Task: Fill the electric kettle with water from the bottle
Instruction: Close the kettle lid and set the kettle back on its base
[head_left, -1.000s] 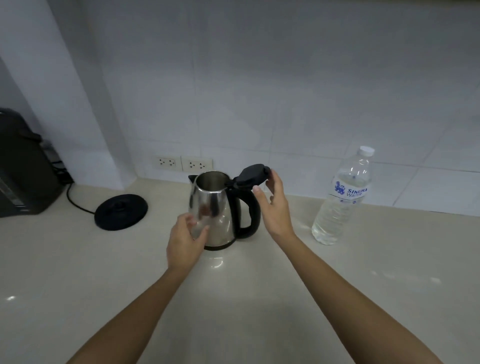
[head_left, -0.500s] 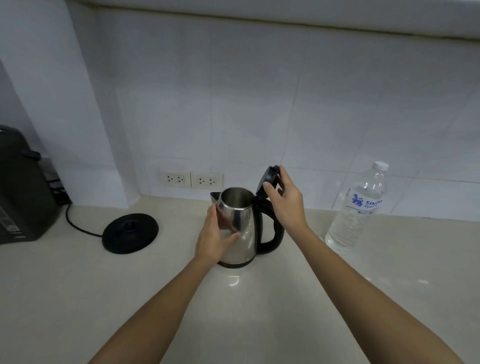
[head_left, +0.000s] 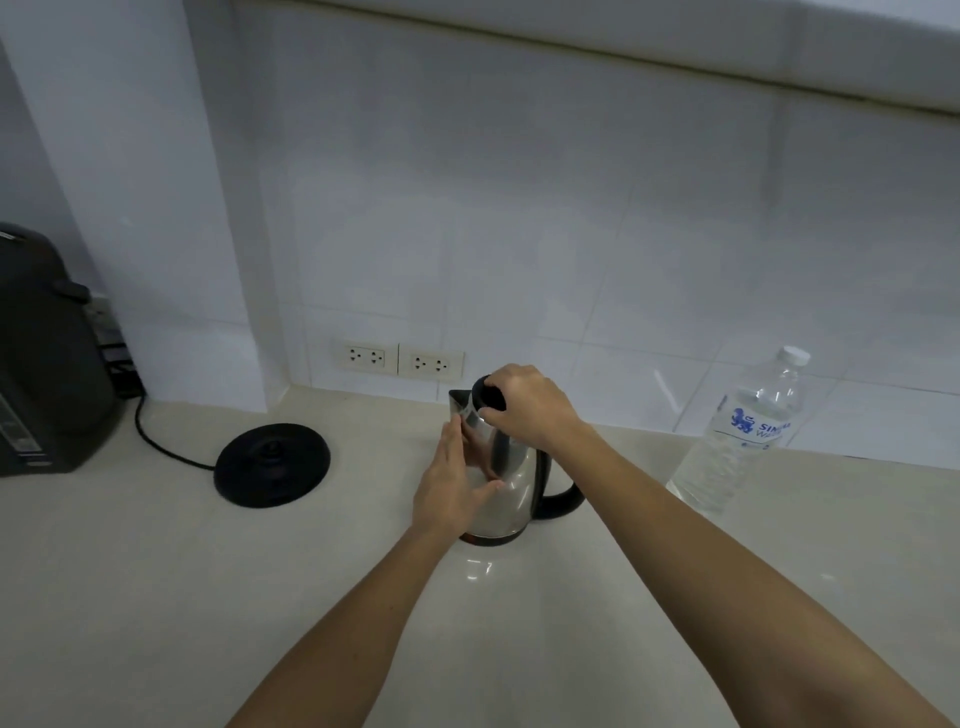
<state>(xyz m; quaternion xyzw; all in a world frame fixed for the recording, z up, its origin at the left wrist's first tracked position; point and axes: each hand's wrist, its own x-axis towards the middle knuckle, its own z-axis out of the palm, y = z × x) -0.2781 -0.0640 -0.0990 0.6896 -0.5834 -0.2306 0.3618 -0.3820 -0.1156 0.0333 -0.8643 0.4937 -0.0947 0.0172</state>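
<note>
A stainless steel electric kettle (head_left: 511, 493) with a black handle stands on the pale counter (head_left: 156, 597), off its base. My right hand (head_left: 530, 405) lies over the kettle's top, fingers and thumb curled round the black lid (head_left: 485, 397), which sits down over the mouth. My left hand (head_left: 452, 488) rests flat against the kettle's left side, fingers straight. A clear water bottle (head_left: 737, 436) with a white cap on and a blue label stands to the right of the kettle, apart from both hands.
The kettle's round black base (head_left: 272, 464) lies to the left, its cord (head_left: 161, 447) running toward a large black appliance (head_left: 41, 364) at the far left. Two wall sockets (head_left: 397, 358) sit behind the kettle on the tiled wall.
The lid stood open before; my right hand has brought it down over the kettle's mouth. My left hand has stayed on the kettle's side. The view has tilted upward.
</note>
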